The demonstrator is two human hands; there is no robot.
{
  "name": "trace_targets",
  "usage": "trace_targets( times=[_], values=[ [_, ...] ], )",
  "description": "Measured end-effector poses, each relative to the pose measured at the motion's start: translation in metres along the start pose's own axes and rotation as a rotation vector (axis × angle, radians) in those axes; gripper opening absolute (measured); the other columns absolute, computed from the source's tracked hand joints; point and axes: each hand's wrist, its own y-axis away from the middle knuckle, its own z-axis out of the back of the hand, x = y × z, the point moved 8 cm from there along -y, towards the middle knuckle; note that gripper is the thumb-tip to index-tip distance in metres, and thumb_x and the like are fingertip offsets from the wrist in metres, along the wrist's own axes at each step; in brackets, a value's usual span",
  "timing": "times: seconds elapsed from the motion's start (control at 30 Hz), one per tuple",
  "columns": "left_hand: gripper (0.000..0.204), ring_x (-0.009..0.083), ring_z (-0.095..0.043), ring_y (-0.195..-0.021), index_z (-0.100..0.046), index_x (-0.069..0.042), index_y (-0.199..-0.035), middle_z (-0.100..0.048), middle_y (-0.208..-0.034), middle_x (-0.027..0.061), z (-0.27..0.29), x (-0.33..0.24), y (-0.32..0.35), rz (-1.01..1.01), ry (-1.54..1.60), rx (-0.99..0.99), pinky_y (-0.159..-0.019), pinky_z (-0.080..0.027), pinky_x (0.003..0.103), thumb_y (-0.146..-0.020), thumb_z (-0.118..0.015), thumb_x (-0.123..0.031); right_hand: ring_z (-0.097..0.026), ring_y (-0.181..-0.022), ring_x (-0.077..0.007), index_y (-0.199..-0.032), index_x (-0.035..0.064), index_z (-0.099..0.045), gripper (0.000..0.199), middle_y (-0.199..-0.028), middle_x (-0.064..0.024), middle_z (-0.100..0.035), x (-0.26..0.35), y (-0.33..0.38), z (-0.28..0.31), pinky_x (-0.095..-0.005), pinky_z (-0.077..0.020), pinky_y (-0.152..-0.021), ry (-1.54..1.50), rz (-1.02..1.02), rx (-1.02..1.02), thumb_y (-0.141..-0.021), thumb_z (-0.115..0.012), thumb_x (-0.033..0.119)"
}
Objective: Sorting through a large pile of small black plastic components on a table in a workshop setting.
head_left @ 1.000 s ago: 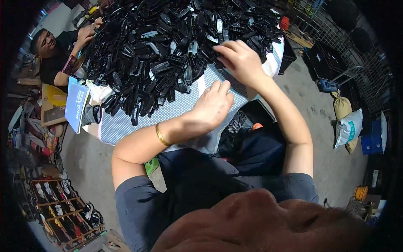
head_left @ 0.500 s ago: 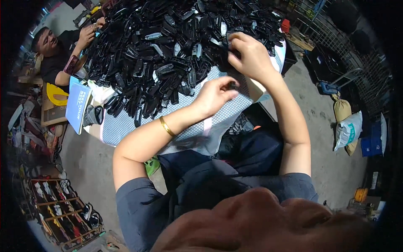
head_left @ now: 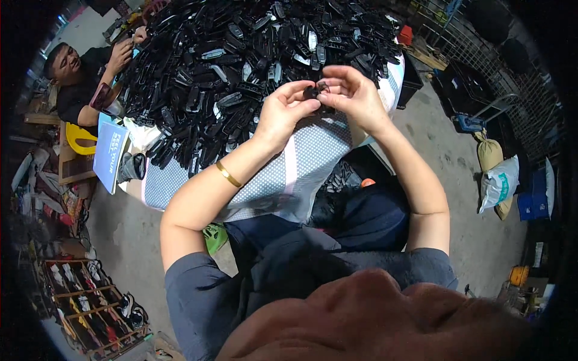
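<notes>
Both my hands meet over the near edge of a large heap of black plastic parts point(head_left: 205, 90). My left hand point(head_left: 286, 111), with a gold bracelet point(head_left: 228, 173) on its forearm, pinches a small black plastic piece point(head_left: 310, 92) between thumb and fingertips. Thumb and fingers of my right hand point(head_left: 355, 99) close on the same spot from the other side, on a small dark piece too. Whether it is one piece or two pressed together I cannot tell. Beneath my hands is the dotted cloth point(head_left: 259, 186) covering the table.
Across the heap at the far left, a person point(head_left: 78, 78) handles small parts. A blue booklet point(head_left: 109, 153) and a white cloth point(head_left: 141, 133) lie at the table's left edge. Dark parts fill a container point(head_left: 340, 180) below the table's near edge. Sacks point(head_left: 500, 183) stand on the floor at right.
My right hand has come back from the heap toward me. My left hand has moved up and slightly left, and the two now meet at a small black piece.
</notes>
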Motion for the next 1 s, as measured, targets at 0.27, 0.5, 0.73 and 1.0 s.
trace_targets(
  times=[0.27, 0.5, 0.73, 1.0],
  values=[
    [0.031, 0.0116, -0.06, -0.082, -0.052, 0.001, -0.111, -0.06, -0.096, 0.0069, 0.006, 0.006, 0.0, 0.057, 0.107, -0.033, -0.073, -0.052, 0.023, -0.081, -0.059, 0.0, -0.058, -0.082, -0.0082, -0.108, 0.0005, -0.06, 0.027, -0.093, -0.0047, -0.062, -0.017, 0.006, 0.0, -0.0225, -0.0481, -0.073, 0.24, 0.092, -0.11, -0.083, -0.06, 0.01],
    [0.033, 0.0112, -0.06, -0.08, -0.052, 0.002, -0.114, -0.061, -0.095, 0.0067, 0.005, -0.001, -0.002, -0.003, 0.166, -0.047, -0.074, -0.051, 0.023, -0.082, -0.058, 0.0, -0.058, -0.083, -0.0097, -0.119, -0.0011, -0.052, 0.031, -0.098, -0.0066, -0.061, -0.023, 0.003, 0.0, -0.0233, -0.0494, -0.073, -0.038, -0.085, -0.029, -0.088, -0.05, 0.006],
    [0.034, 0.0087, -0.058, -0.08, -0.06, 0.001, -0.108, -0.063, -0.093, 0.0051, 0.012, -0.015, 0.003, -0.095, -0.269, -0.146, -0.074, -0.047, 0.022, -0.075, -0.066, -0.001, -0.061, -0.088, -0.0177, -0.109, 0.0017, -0.06, 0.032, -0.1, -0.0128, -0.063, 0.017, 0.016, -0.015, -0.0284, -0.0482, -0.079, 0.508, 0.314, -0.076, -0.077, -0.063, 0.005],
    [0.038, 0.0079, -0.057, -0.081, -0.057, 0.003, -0.112, -0.064, -0.092, 0.006, 0.008, -0.021, 0.005, -0.158, -0.294, -0.152, -0.073, -0.047, 0.021, -0.077, -0.066, -0.006, -0.061, -0.085, -0.0268, -0.102, 0.0024, -0.063, 0.034, -0.094, -0.0131, -0.063, 0.038, 0.027, -0.022, -0.0322, -0.0485, -0.073, 0.74, 0.673, -0.149, -0.068, -0.068, 0.003]
  ],
)
